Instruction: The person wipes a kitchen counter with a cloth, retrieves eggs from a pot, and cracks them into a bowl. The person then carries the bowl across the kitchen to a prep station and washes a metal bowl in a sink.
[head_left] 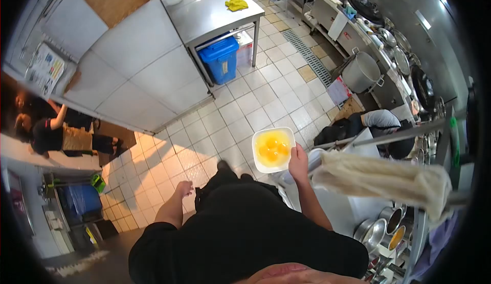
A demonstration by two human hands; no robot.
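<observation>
A tiled floor (240, 105) runs ahead, flanked on the left by a steel desk (204, 15). To the right, a bent-over person (379, 119) crowds the cooking side, near a large stockpot (360, 72); a blue bin (221, 61) sits under the desk. A draped cloth (381, 182) hangs beside the right forearm. In front of the body, the right hand's (298, 162) fingers clamp the rim of a square white bowl (255, 148) holding egg yolks (273, 148); the left hand's (184, 188) hang loosely curled, slightly apart.
</observation>
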